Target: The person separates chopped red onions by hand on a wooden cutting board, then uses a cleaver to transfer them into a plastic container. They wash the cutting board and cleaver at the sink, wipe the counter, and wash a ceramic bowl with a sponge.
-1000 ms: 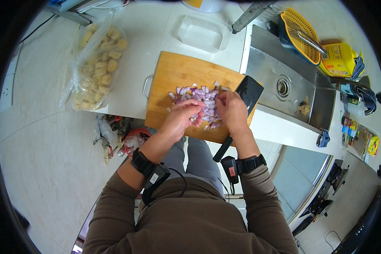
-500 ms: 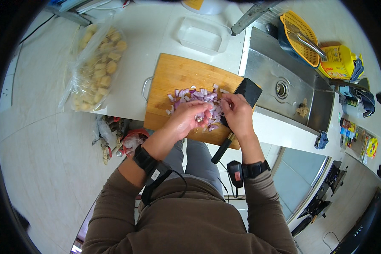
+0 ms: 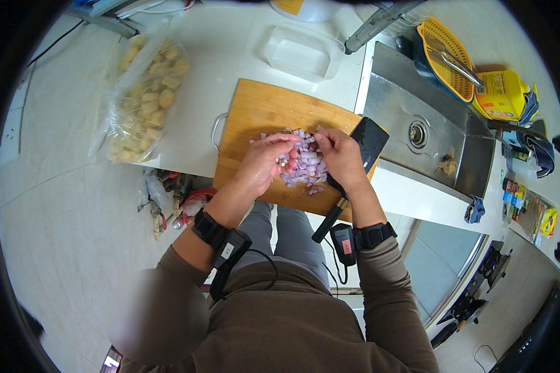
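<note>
Chopped red onion (image 3: pixel 307 168) lies heaped on a wooden cutting board (image 3: pixel 249 112). My left hand (image 3: pixel 264 163) is at the heap's left side, its fingers curled inward around small pale onion bits. On the other side, my right hand (image 3: pixel 344 158) is closed, thumb and fingers pressed together at the heap's upper right edge. What sits between its fingertips is too small to make out. A cleaver (image 3: pixel 369 142) with a dark blade rests along the board's right edge. Its black handle juts past the front edge, and my right hand covers part of it.
Left of the board lies a clear plastic bag (image 3: pixel 146 105) of peeled, potato-like pieces. Behind the board is a clear plastic container (image 3: pixel 302 55). The steel sink (image 3: pixel 395 93) is at the right, with a yellow basket (image 3: pixel 445 50) and a yellow jug (image 3: pixel 501 93) beyond.
Both hands have shifted slightly, and the onion is gathered into a tighter heap between them. The right hand has moved a little closer to the board's front, while the cleaver stays by the right edge.
</note>
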`<state>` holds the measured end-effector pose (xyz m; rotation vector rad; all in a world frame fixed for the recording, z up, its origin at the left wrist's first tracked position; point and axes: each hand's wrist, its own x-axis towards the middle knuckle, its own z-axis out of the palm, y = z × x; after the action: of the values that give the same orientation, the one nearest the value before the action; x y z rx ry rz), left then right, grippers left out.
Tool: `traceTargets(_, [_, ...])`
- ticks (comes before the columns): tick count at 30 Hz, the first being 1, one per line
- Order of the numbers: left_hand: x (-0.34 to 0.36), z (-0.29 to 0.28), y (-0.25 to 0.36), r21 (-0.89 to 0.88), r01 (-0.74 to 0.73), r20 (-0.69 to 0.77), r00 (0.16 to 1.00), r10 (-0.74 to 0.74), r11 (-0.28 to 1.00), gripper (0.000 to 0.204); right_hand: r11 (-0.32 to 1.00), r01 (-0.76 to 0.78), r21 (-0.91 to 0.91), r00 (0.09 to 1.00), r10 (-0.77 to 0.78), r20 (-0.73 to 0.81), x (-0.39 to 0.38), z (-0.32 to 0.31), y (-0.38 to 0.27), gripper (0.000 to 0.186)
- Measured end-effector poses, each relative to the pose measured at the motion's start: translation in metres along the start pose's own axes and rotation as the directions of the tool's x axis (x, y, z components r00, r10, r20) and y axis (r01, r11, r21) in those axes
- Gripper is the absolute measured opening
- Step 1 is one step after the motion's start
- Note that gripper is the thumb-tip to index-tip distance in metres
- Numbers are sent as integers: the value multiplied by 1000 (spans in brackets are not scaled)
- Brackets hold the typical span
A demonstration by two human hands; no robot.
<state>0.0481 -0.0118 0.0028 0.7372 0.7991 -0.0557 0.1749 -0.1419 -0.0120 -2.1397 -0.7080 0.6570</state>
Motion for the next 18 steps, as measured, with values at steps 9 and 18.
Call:
traceTargets(9, [-4, 1, -3, -5, 29, 23, 999, -29, 1000, 21, 935, -103, 340, 995, 101, 25, -20, -17, 3, 12])
traceTargets(18, [-13, 5, -19, -16, 163, 157, 975, -158, 987, 20, 944, 137, 301, 984, -165, 72, -54, -3, -15, 11])
